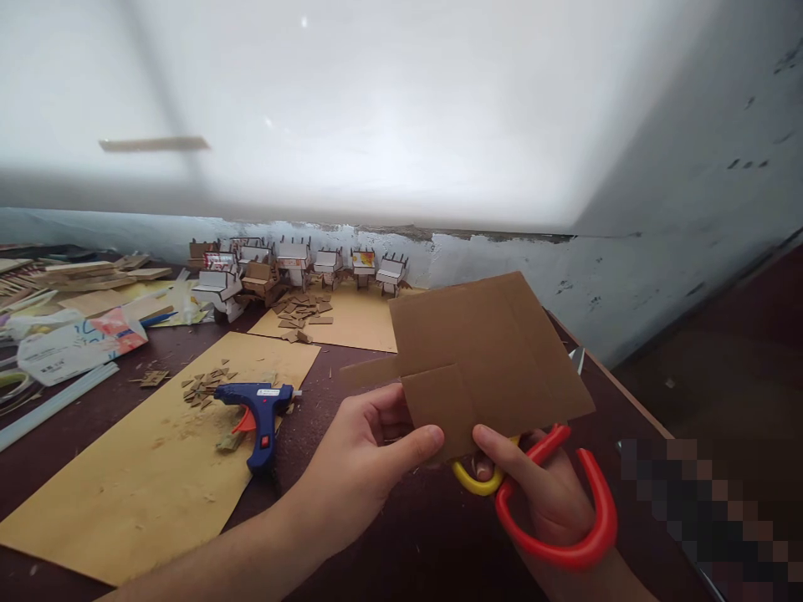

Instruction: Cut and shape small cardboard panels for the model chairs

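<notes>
Cardboard sheet (495, 351) pinched by your left hand (364, 460); your right hand (545, 493) grips red-handled scissors (558, 518) beneath. Blue glue gun (260, 410) lies left, cardboard model chairs (301, 263) line the counter (407, 535) beyond.

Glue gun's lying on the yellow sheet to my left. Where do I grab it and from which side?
Probably grip the glue gun by its blue handle, which points toward you; come from above on the near side. The nozzle end points right, so keep fingers off it. The left hand is nearest but holds the cardboard.
</notes>
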Demonstrator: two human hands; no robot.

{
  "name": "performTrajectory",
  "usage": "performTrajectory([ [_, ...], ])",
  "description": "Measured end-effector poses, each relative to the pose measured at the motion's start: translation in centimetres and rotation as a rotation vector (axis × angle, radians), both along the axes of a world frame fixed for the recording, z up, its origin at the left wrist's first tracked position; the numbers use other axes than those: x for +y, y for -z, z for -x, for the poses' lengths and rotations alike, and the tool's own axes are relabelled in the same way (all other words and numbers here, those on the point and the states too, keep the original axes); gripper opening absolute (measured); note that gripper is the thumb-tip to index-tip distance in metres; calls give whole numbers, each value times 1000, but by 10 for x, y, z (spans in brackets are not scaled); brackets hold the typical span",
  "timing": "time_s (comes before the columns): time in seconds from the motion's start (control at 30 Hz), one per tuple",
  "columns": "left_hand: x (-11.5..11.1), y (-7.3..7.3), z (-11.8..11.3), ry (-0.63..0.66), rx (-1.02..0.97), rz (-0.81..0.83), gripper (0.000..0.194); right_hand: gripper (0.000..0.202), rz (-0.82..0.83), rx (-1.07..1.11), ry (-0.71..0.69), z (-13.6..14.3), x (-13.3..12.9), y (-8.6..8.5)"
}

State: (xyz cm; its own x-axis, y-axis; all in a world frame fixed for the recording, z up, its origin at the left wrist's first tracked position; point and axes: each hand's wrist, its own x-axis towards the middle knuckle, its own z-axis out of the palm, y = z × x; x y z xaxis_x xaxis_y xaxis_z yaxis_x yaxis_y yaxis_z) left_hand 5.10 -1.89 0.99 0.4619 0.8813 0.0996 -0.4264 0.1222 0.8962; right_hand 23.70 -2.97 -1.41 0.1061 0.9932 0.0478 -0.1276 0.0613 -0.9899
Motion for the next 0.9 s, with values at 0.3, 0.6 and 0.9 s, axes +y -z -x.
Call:
performTrajectory([
  [0.3,33,8,19,-269,-9,-35,35,43,-93,-229,170,-37,33,5],
  [0.6,49,1,35,-442,-62,-41,42,54,-25,-728,-140,-31,5,-1],
  [0.9,60,-1,44,-489,-120,-66,34,65,147,-829,-310,-11,-11,-21],
])
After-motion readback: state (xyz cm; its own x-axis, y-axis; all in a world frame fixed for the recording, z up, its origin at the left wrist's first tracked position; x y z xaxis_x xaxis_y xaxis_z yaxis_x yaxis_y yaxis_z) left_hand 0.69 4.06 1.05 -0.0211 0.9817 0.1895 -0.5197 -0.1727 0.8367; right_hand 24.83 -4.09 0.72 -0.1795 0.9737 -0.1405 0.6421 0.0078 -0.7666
